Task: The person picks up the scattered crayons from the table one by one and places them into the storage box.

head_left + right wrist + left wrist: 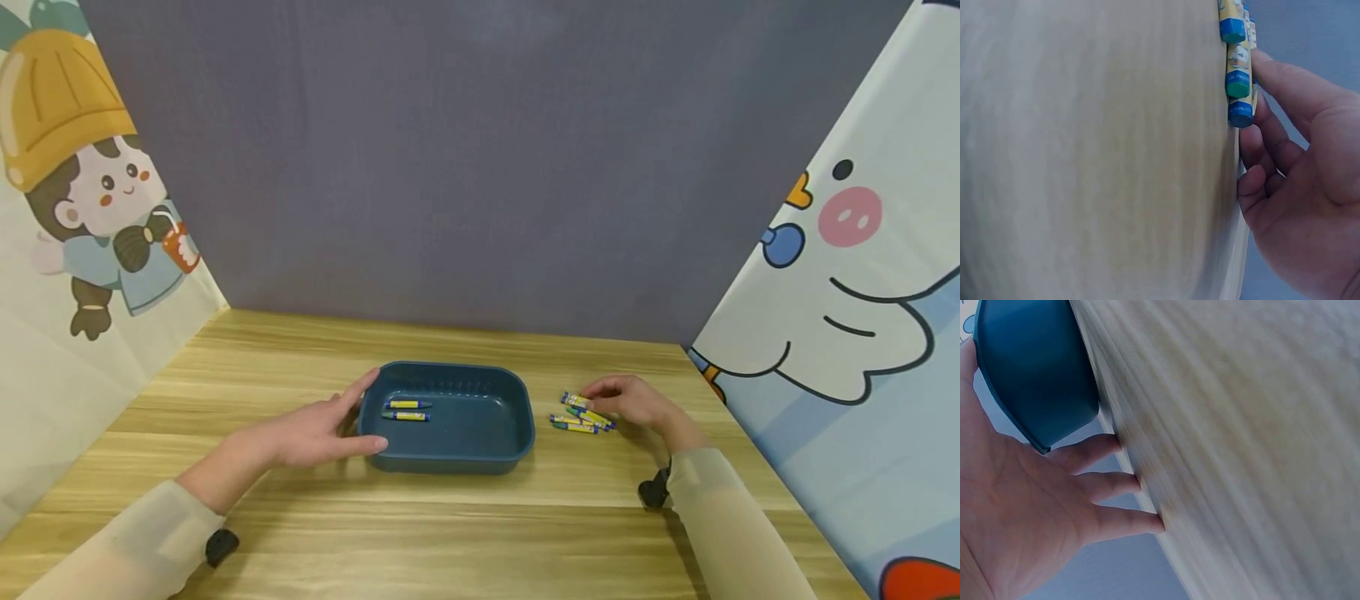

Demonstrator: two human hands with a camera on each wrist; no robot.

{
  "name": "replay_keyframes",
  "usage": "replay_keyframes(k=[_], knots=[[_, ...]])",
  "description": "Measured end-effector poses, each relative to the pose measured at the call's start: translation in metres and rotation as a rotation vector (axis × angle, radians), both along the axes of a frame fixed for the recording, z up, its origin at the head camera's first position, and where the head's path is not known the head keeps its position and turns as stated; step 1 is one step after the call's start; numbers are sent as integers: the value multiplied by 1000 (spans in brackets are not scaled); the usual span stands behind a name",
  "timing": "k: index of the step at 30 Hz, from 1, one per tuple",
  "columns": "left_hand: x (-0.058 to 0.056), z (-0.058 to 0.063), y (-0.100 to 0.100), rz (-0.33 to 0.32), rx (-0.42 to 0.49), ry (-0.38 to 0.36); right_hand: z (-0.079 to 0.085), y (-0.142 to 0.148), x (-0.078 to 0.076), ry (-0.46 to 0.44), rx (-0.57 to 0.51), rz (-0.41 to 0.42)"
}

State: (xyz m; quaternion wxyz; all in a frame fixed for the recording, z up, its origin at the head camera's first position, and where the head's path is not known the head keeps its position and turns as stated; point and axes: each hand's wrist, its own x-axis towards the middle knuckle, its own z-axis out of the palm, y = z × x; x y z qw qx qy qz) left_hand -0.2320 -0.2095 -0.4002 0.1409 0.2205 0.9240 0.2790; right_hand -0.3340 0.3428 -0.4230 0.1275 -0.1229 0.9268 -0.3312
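Note:
My left hand is spread at the left end of a dark blue plastic tray, its thumb on the near rim and forefinger along the far corner. In the left wrist view, its other fingers extend straight down to the table beside the tray. Inside the tray lie two yellow-wrapped crayons, side by side. To the tray's right, my right hand pinches the end of a crayon between thumb and fingers. Several green and blue crayons lie heaped just below it; the right wrist view partly hides the pinch.
The wood-grain table runs back to a grey-purple panel. Cartoon-printed panels stand along the left and right sides.

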Motion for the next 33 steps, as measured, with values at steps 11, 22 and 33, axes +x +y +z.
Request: replay_keyframes(k=[11, 22, 33], knots=[[1, 0, 0, 1, 4, -7, 0, 2, 1, 4, -14, -20], [0, 0, 0, 1, 4, -11, 17, -16, 6, 85, -56, 3], [1, 0, 0, 2, 1, 4, 55, -82, 19, 189, -115, 96]])
